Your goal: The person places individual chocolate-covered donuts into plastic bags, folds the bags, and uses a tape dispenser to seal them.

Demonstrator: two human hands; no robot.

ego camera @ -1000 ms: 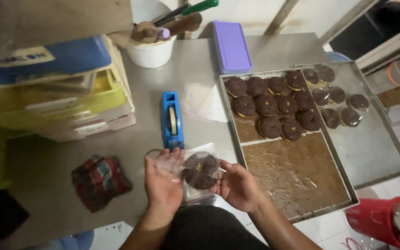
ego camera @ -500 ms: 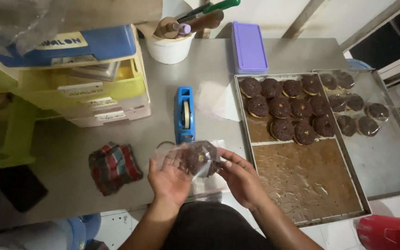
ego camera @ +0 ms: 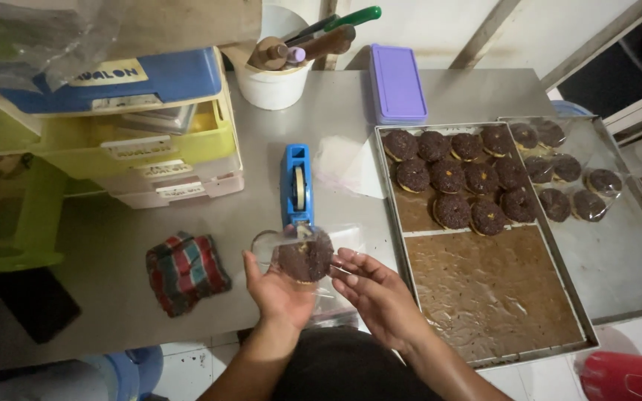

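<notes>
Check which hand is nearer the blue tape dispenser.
Left. The left hand cradles the bagged chocolate doughnut just below the blue tape dispenser. The right hand sits lower and to the right, fingertips at the bag's edge.

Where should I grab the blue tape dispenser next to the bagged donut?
Grip the tape dispenser across its two long flat sides at mid-body, coming from above. It stands upright and narrow, long axis pointing away from you, sides clear; the left hand is nearest.
</notes>
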